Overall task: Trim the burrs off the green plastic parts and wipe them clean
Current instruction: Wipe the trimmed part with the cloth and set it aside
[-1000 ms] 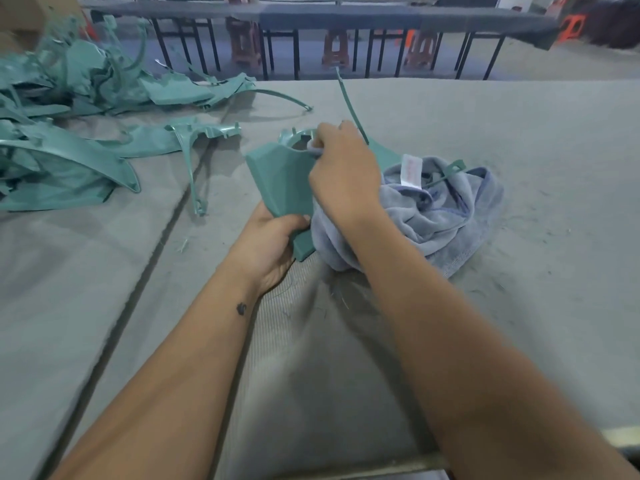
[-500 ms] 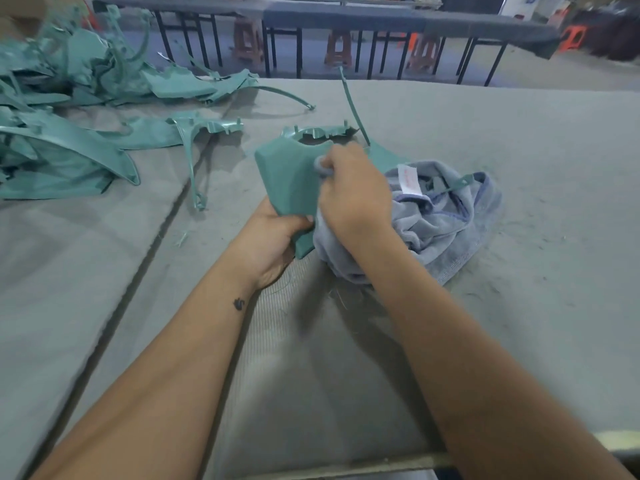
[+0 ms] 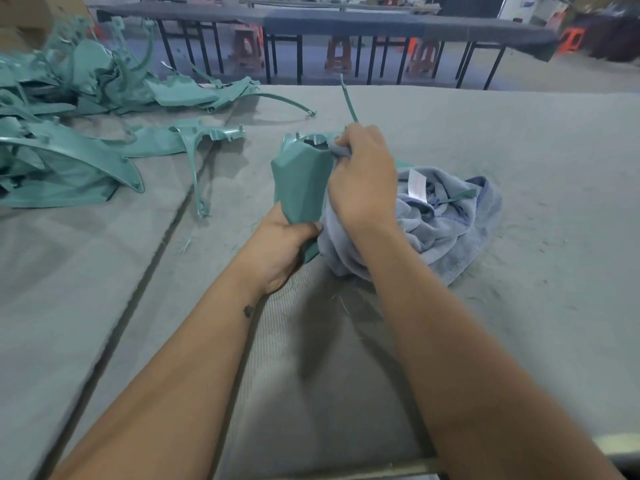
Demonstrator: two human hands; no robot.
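Observation:
A green plastic part point(image 3: 299, 181), a moulded shell with an opening at its top, stands tilted on the grey felt table point(image 3: 519, 140). My left hand point(image 3: 284, 247) grips its lower end. My right hand point(image 3: 363, 178) holds a bunched corner of a grey-blue cloth point(image 3: 443, 223) against the part's upper right edge. A thin green strip point(image 3: 348, 100) sticks up behind my right hand. The rest of the cloth lies crumpled to the right with a white label on it.
A heap of green plastic parts point(image 3: 69, 133) fills the table's far left. One curved green part point(image 3: 197, 157) lies between the heap and my hands. A dark seam point(image 3: 152, 258) runs across the felt. Green shavings dot the surface. Benches and stools stand beyond the far edge.
My right hand with the cloth slid down the part's right side, then back up to its top edge. The left hand kept its grip on the lower end.

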